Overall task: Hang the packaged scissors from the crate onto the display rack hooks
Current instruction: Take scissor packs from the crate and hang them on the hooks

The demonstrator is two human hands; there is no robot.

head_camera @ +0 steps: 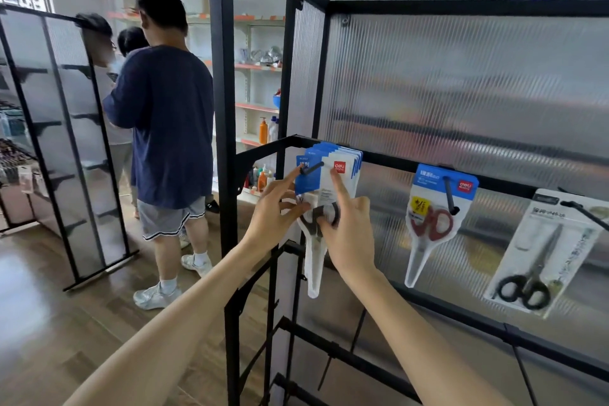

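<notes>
Now, far to the left of my hands, I see people (164, 102) standing with their backs to me, beside a dark framed panel (62, 142), and behind them a shelf with bottles (263, 130).

My left hand (275, 211) is up at the display rack (461, 6). Its forefinger is stretched toward the tip of the left hook (311, 168), and the other fingers curl around the left edge of a stack of packaged scissors (329, 175) that hangs on this hook. My right hand (347, 234) is just beside it, touching the same stack: the forefinger points up and presses on the front card, while the thumb and the curled fingers hold the package at the black scissor handles. The clear blade pocket of the front package hangs down between my two wrists.

To the right of my right hand, well apart, a single pack with red-handled scissors (435, 217) hangs on its own hook. Further to the right, a grey pack with black-handled scissors (540, 254) hangs tilted on a third hook (586, 212).

I cannot see the crate.
</notes>
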